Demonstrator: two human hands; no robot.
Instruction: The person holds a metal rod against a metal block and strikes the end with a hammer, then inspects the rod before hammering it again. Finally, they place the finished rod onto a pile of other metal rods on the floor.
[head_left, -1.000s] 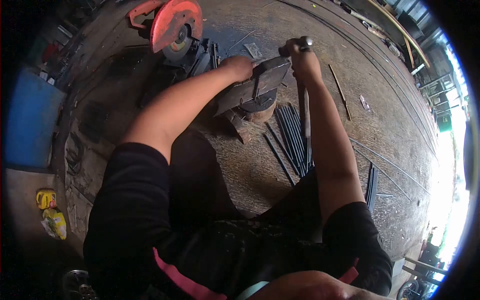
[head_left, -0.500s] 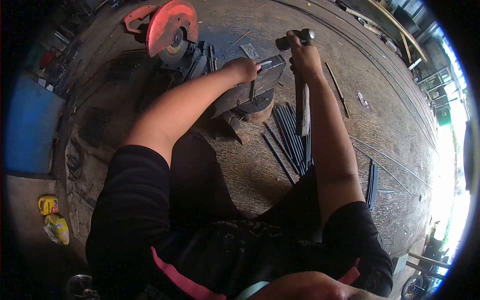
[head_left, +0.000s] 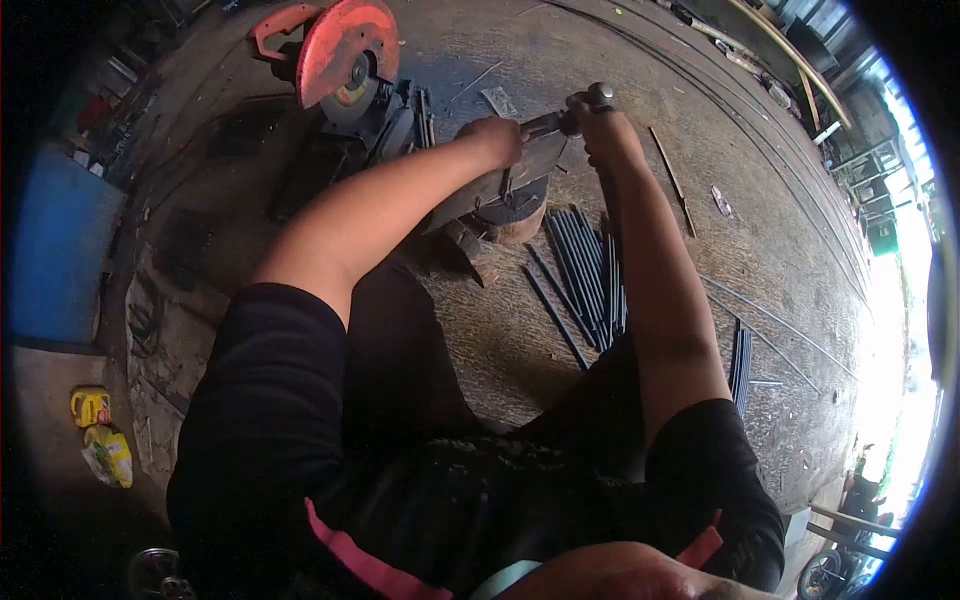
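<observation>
In my right hand (head_left: 605,130) is a hammer (head_left: 601,93), fingers wrapped around its handle close below the head. The hammer head is down at the far right end of a steel beam piece (head_left: 540,160), overlapping it in this view. That beam rests tilted on a round wooden stump (head_left: 522,222). My left hand (head_left: 494,142) is closed at the beam's top, around a short thin metal rod (head_left: 538,130) whose end points toward the hammer head. The rest of the rod is hidden by the fingers.
A red cut-off saw (head_left: 347,55) stands at the back left. Several dark metal rods (head_left: 575,275) lie on the floor right of the stump, with another bundle (head_left: 741,365) farther right. Long thin bars (head_left: 775,320) stretch across the floor. A blue panel (head_left: 62,255) is at the left.
My right hand has brought the hammer down from its raised position onto the beam's end. My left hand stays nearly in place, still closed on the rod.
</observation>
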